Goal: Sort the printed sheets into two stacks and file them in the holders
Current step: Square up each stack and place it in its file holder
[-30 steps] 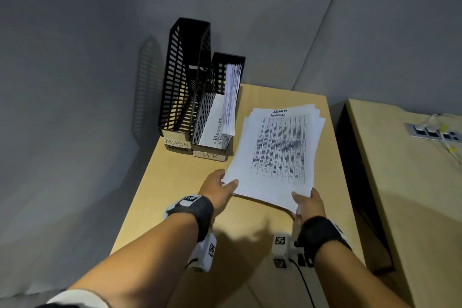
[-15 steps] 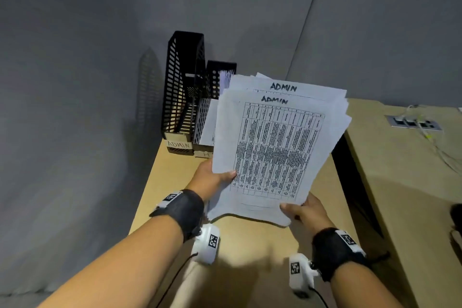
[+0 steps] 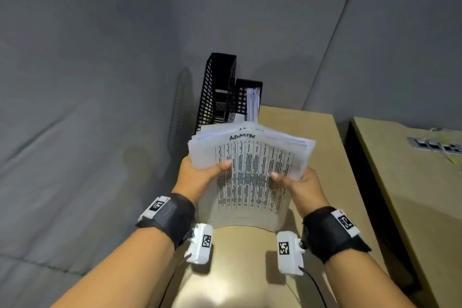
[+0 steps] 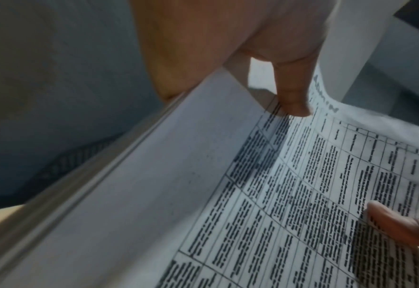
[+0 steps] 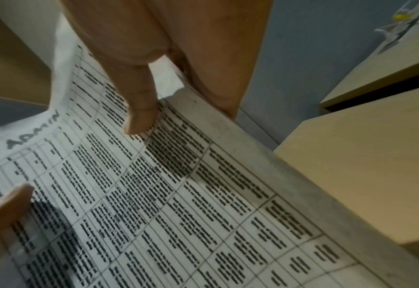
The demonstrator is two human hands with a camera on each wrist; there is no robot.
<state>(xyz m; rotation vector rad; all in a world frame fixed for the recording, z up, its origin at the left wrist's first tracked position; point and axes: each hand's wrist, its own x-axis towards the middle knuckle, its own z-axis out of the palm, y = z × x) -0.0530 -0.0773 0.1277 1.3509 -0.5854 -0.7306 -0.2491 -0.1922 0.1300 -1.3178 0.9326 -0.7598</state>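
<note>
I hold a stack of printed sheets (image 3: 252, 172) headed ADMIN upright over the desk, bottom edge down by the desk top. My left hand (image 3: 200, 172) grips its left edge, thumb on the front page. My right hand (image 3: 300, 180) grips the right edge the same way. The wrist views show each thumb pressed on the printed table of the stack (image 4: 277, 194) (image 5: 179, 194), with the left hand (image 4: 252, 58) and the right hand (image 5: 154, 68) behind its edges. Behind the stack stand two black mesh holders: the taller left holder (image 3: 217, 90) looks empty, the right holder (image 3: 246, 100) contains white sheets (image 3: 252, 105).
The holders stand at the back left corner of a tan desk (image 3: 312, 147), against grey walls. A second desk (image 3: 412, 182) lies to the right across a dark gap, with a power strip (image 3: 435, 144) on it.
The stack was flat on the desk a second ago. Both hands lifted it, slid up from its bottom corners to its side edges, and stood it upright with its bottom edge lowered toward the desk.
</note>
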